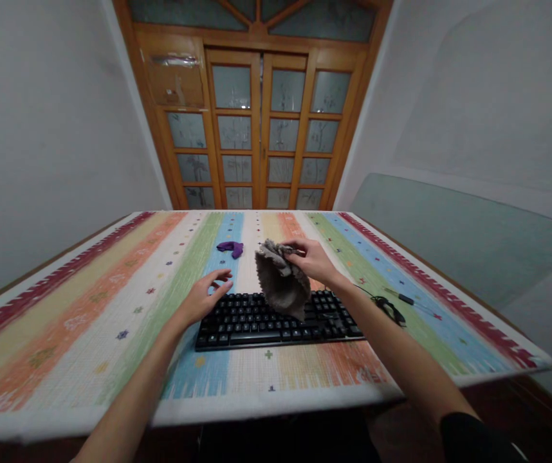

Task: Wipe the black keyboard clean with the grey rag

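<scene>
A black keyboard (251, 321) lies near the front of the table, its long side facing me. Above its middle, my right hand (309, 260) pinches a crumpled grey cloth (283, 283) by its upper edge. The cloth hangs down and hides part of the keys. My left hand (211, 292) is at the keyboard's upper left corner, fingers loosely curved and apart, with nothing in them. Whether it touches the keyboard I cannot tell. Beyond it lies a small purple cloth (230, 249).
A striped, patterned tablecloth (126, 308) covers the table. Right of the keyboard are a bundled black cable (389, 310) and a thin tool with a dark handle (405, 299). Wooden doors with glass panes (261, 128) stand behind the table, between white walls.
</scene>
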`<state>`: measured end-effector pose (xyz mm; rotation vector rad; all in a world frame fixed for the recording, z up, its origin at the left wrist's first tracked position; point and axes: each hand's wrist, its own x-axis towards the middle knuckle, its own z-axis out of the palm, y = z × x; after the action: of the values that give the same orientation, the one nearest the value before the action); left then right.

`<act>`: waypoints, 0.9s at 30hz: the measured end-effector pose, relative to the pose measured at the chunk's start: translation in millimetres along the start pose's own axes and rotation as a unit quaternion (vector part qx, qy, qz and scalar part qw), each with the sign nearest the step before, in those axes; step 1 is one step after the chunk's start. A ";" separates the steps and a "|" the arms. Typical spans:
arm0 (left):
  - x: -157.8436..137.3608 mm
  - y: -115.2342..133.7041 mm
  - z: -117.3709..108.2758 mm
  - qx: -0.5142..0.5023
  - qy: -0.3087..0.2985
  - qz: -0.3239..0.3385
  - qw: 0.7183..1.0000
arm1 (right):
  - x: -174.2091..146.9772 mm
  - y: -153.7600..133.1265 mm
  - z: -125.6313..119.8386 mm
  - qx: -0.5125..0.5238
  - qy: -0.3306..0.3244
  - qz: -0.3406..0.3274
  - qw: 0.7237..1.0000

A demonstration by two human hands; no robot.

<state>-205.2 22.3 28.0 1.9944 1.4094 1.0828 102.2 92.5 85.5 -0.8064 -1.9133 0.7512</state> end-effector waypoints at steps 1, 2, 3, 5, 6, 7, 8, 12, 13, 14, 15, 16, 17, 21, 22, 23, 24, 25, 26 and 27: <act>2.9 8.3 6.5 -0.034 -0.005 0.004 0.999 | 2.9 0.4 8.6 0.030 -0.004 0.002 1.000; 5.9 16.5 13.7 -0.069 -0.008 0.010 0.998 | 5.5 1.0 17.2 0.056 -0.007 0.004 0.998; 9.0 24.2 21.2 -0.103 -0.009 0.017 0.994 | 7.7 1.6 25.8 0.077 -0.009 0.007 0.997; 15.3 36.0 35.1 -0.145 0.009 0.029 0.989 | 10.9 2.7 41.7 0.103 -0.010 0.007 0.995; 18.6 39.6 40.7 -0.144 0.026 0.032 0.989 | 11.8 2.9 48.5 0.108 -0.010 0.004 0.994; 21.9 41.6 44.9 -0.136 0.040 0.033 0.989 | 12.1 3.1 54.1 0.109 -0.013 0.001 0.994; 25.3 42.1 47.5 -0.123 0.054 0.033 0.990 | 11.8 3.2 58.3 0.108 -0.017 0.000 0.994; 38.9 34.7 43.4 -0.070 0.099 0.025 0.992 | 5.3 5.8 58.0 0.102 -0.023 0.017 0.994; 42.5 32.1 39.6 -0.063 0.118 0.016 0.991 | 2.8 7.6 53.6 0.101 -0.018 0.025 0.994; 46.3 29.7 35.1 -0.058 0.141 0.006 0.988 | 0.0 9.9 47.6 0.098 -0.013 0.034 0.994; 50.1 27.6 29.8 -0.050 0.169 -0.004 0.984 | -3.0 12.6 40.4 0.093 -0.008 0.043 0.995; 54.1 25.9 24.1 -0.041 0.197 -0.012 0.980 | -6.0 15.6 32.2 0.084 -0.004 0.051 0.995; 58.2 24.6 17.9 -0.028 0.224 -0.015 0.974 | -9.1 18.8 23.5 0.074 0.000 0.058 0.996; 75.4 22.3 -7.1 0.036 0.296 -0.011 0.954 | -22.0 31.6 -10.7 0.034 0.026 0.074 0.996; 80.0 21.7 -12.3 0.061 0.303 -0.013 0.951 | -25.4 34.7 -17.8 0.030 0.036 0.077 0.996; 84.9 20.9 -16.7 0.085 0.307 -0.015 0.948 | -28.8 37.6 -24.1 0.027 0.047 0.081 0.995; 89.9 19.7 -20.1 0.105 0.311 -0.016 0.945 | -32.2 40.3 -29.7 0.026 0.057 0.083 0.995; 95.0 18.1 -22.6 0.118 0.312 -0.016 0.943 | -35.6 42.7 -34.7 0.026 0.065 0.086 0.994; 100.2 16.1 -24.0 0.131 0.308 -0.012 0.942 | -38.9 44.9 -39.2 0.026 0.072 0.088 0.993; 105.2 13.6 -24.5 0.148 0.302 -0.004 0.942 | -42.0 46.8 -43.5 0.026 0.077 0.090 0.993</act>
<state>-200.3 113.4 87.4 1.9261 1.9837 1.6574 167.9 95.6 46.7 -0.9845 -1.6925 0.8189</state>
